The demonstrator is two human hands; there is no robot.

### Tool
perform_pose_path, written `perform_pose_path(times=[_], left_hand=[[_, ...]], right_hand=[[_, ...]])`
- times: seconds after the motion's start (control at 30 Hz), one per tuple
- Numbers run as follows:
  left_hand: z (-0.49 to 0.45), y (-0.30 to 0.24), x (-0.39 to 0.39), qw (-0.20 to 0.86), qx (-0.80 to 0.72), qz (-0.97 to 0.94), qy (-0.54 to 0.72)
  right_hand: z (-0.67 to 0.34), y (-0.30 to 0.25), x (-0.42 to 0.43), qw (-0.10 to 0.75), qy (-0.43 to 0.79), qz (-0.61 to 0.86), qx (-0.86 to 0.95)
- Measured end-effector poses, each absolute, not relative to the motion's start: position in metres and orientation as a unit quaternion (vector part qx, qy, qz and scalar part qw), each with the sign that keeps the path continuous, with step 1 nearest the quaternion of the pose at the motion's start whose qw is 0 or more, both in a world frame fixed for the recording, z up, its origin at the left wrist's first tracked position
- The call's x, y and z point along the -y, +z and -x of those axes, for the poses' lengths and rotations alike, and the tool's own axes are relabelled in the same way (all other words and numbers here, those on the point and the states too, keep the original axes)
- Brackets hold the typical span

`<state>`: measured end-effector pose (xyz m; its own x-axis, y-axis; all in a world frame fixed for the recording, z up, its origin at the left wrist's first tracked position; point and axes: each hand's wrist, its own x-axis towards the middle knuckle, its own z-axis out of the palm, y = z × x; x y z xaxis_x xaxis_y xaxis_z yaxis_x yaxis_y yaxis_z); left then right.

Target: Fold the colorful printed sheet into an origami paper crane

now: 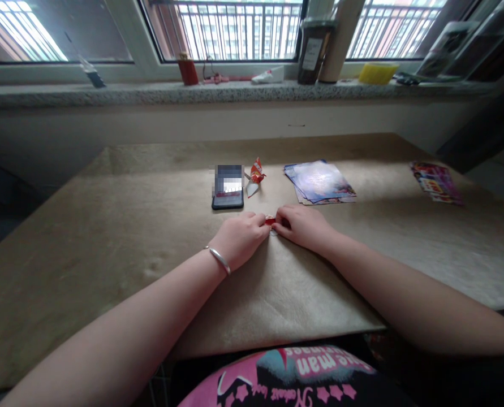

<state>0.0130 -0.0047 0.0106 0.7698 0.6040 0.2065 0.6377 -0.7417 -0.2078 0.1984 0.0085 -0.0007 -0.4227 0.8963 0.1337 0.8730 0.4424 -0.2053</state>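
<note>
A small red-and-white folded paper (pixel 270 221) lies on the table between my hands, mostly covered by fingers. My left hand (pixel 244 233), with a silver bangle at its wrist, pinches the paper's left end. From the other side, my right hand (pixel 301 225) has its thumb and fingertips closed on the right end. Just beyond the hands stands a red-and-white folded paper figure (pixel 257 174), shaped like a bird. Beside it, to the left, is a black phone (pixel 228 200) lying flat.
A stack of printed picture sheets (pixel 319 180) lies beyond my right hand. Colourful cards (pixel 436 182) sit farther right on the table (pixel 107 226). Along the stone windowsill (pixel 141 97) stand a dark lidded container (pixel 313 53), a red object (pixel 188 70) and a yellow roundish item (pixel 378 73).
</note>
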Motion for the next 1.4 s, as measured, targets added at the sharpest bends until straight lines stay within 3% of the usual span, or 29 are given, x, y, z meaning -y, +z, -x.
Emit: perform_pose_path(times=[0.17, 0.37, 0.87, 1.4], left_hand=[[-0.015, 0.015, 0.006, 0.103, 0.349, 0.93, -0.042], [-0.014, 0.013, 0.004, 0.095, 0.34, 0.935, -0.042], [-0.018, 0.019, 0.006, 0.116, 0.327, 0.938, -0.017], [-0.005, 0.024, -0.003, 0.075, 0.326, 0.941, -0.039]], right_hand=[[-0.207, 0.003, -0.008, 0.163, 0.062, 0.447, 0.877], [-0.212, 0.009, -0.002, 0.125, 0.005, 0.383, 0.915], [-0.205, 0.018, 0.004, 0.054, -0.055, 0.392, 0.917], [-0.213, 0.019, 0.002, 0.048, -0.007, 0.408, 0.912]])
